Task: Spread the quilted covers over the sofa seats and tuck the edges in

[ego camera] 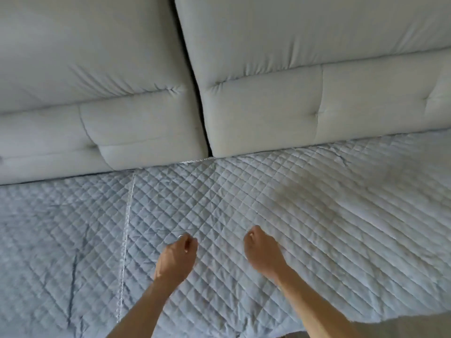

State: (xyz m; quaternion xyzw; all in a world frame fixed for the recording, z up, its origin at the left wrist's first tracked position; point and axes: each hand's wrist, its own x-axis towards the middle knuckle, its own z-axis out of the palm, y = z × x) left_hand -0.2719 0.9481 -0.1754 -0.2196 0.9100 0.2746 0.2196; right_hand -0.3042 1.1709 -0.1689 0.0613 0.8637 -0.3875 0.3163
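Quilted covers (219,203) lie over the sofa seats, running lengthwise from left to right. A lighter cover (329,215) takes the middle and right, and a darker cover (48,228) takes the left. They meet at a pale stitched edge (127,228) that runs from near to far.

Both hands sit on the lighter cover at the near middle, side by side and a little apart. The left hand (178,254), which wears a ring, is just right of the stitched edge. The right hand (261,250) is beside it and reaches slightly farther. The knuckles of both face up and the fingers curl down toward the fabric, but it cannot be told whether they pinch the cloth or only rest on it.

The crease that matters for tucking lies straight ahead of the hands, on the far side. There the cover's long edge runs under the base of the back cushions (263,113). It looks pushed in along most of that line, though a bit of trim shows below the dark gap (202,113) between the cushions.

The covers are soft, thin padding with diamond stitching, and the darker one has shallow wrinkles. The cushions are plump, smooth and pale grey, with tufted dimples. At the near right the cover's edge (415,315) hangs loosely over the seat front.
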